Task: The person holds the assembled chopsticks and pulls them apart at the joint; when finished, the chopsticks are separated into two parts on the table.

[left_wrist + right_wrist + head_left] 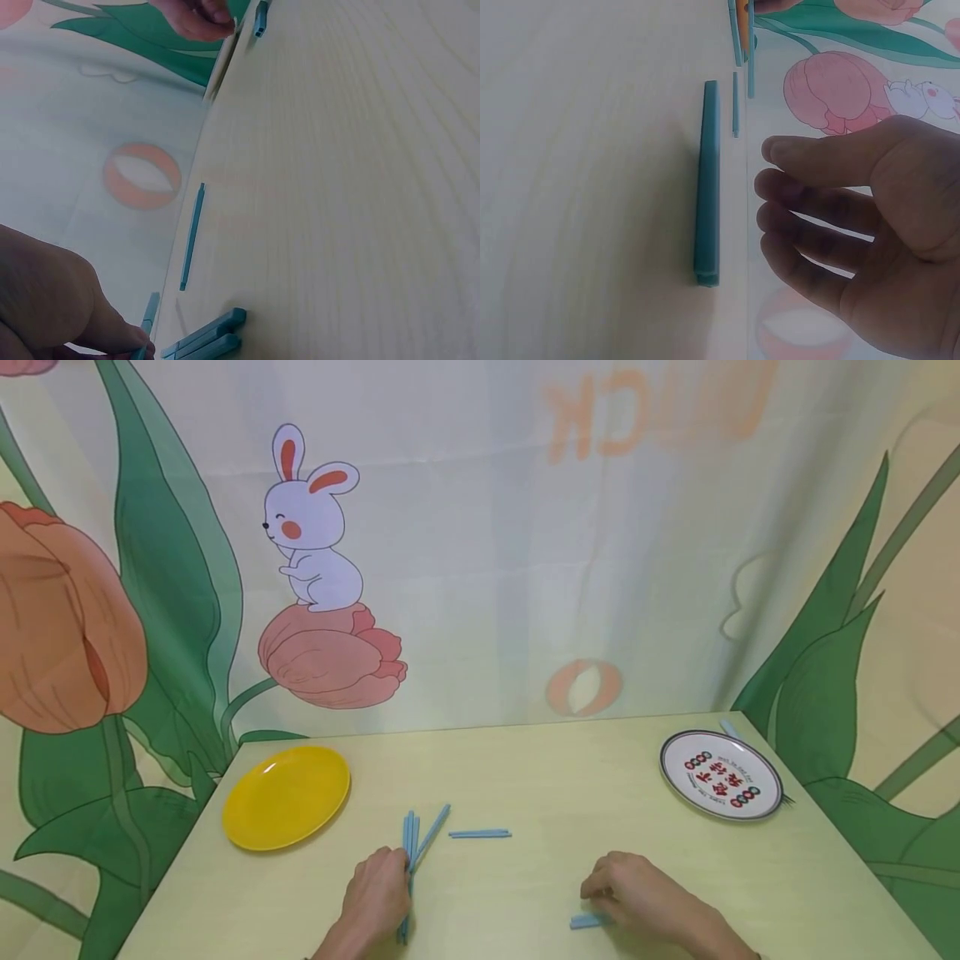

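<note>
Several thin, square-ended blue sticks (411, 831) lie at my left hand (377, 889), their far ends fanned out beyond the fingers. In the left wrist view, the thumb and a fingertip pinch one blue stick (151, 311), with thicker stick ends (214, 337) beside it. My right hand (641, 893) hovers over a short bundle of blue sticks (588, 922) at the front of the table. Its fingers curve loosely and hold nothing, apart from the bundle (707, 187) in the right wrist view. Between the hands, farther back, lies a small group of blue sticks (480, 833).
A yellow plate (288, 797) sits at the back left of the pale wooden table (510, 777). At the back right is a white patterned plate (722, 775), with a pale blue end (729, 727) showing behind it. A printed curtain (465, 552) hangs behind the table.
</note>
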`<state>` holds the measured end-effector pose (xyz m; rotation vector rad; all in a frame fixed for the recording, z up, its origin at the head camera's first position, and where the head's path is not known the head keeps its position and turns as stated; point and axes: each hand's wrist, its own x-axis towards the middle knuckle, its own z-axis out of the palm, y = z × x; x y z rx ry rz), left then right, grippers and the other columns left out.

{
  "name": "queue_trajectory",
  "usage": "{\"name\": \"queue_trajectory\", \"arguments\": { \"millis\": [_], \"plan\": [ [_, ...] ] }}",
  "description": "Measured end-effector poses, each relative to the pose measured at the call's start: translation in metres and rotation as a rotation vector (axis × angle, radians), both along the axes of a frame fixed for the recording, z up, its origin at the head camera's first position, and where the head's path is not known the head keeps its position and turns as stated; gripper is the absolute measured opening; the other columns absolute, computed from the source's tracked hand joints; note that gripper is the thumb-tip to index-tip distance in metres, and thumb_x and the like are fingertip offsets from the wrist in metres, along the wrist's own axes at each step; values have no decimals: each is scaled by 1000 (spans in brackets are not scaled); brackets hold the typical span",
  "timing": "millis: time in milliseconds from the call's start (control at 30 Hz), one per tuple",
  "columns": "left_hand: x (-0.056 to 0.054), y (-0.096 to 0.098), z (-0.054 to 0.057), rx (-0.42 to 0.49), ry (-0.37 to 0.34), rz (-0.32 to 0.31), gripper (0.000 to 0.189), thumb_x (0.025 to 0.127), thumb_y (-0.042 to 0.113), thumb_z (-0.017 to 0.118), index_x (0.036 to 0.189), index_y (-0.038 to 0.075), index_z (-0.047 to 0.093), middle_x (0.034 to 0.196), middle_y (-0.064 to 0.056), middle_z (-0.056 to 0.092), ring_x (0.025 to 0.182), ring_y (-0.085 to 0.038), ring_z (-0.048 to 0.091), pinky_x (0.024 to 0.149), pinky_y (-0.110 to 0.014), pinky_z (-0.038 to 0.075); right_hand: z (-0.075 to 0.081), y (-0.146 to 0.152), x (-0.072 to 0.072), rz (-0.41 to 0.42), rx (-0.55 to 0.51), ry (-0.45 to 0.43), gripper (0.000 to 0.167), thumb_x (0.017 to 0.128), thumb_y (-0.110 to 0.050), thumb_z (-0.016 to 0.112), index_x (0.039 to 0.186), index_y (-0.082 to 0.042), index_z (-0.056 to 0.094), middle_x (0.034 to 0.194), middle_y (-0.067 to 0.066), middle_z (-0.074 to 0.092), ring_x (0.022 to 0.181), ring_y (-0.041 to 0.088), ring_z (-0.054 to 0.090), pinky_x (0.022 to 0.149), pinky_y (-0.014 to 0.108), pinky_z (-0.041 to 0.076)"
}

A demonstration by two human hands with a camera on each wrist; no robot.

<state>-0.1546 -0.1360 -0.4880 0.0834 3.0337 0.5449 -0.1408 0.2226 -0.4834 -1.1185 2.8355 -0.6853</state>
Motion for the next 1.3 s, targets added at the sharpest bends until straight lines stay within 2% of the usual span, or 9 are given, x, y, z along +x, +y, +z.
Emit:
{"name": "queue_trajectory", "arguments": {
  "millis": [300,433,567,867,1300],
  "plan": [
    [-3,5,7,-40,20,16,12,89,1,61,98,6,67,79,-2,52,66,-16,47,53,-29,42,7,-2,0,-6,-42,79,12,82,-6,73,91,-14,75,86,-9,69,80,1,58,69,23,51],
    [-5,8,10,-38,37,6,16,87,1,61,100,7,69,80,-1,55,67,-15,49,52,-30,43,12,-3,0,-16,-52,71,12,83,-6,72,92,-13,75,86,-9,68,80,1,58,69,22,51],
    [-6,10,12,-31,65,-15,14,86,2,61,97,8,70,81,-1,57,68,-16,51,52,-32,44,15,-4,-1,-30,-51,68,11,85,-8,71,94,-13,74,88,-8,68,81,1,58,69,21,51],
    [-6,18,15,-6,152,-64,11,84,4,62,86,11,71,79,1,59,69,-17,55,51,-35,45,19,-8,-2,-35,-83,127,10,85,-9,72,94,-13,74,88,-8,67,81,3,59,70,22,52],
    [-8,31,22,-17,210,-138,13,82,3,64,87,10,72,76,3,56,66,-14,52,49,-31,43,24,-14,-4,-60,-95,170,12,85,-12,72,96,-15,72,88,-9,66,81,4,59,70,21,51]
  ]
}}
